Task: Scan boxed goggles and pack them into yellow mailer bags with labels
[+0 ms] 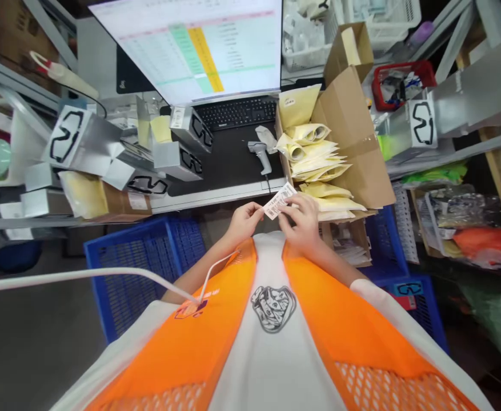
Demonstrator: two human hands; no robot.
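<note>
A small white printed label with barcode-like marks is held between my two hands, just in front of the desk edge. My left hand pinches its lower left corner between thumb and fingertips. On the other side, my right hand grips the label's right part with thumb and forefinger. Beyond the label, a grey handheld barcode scanner lies on the black desk mat. Right of my right hand stands an open cardboard box filled with yellow padded envelopes.
A monitor showing a spreadsheet stands behind a black keyboard. Silver boxes with goggle pictures crowd the left of the desk. Blue crates sit below the desk edge. A red basket is at the back right.
</note>
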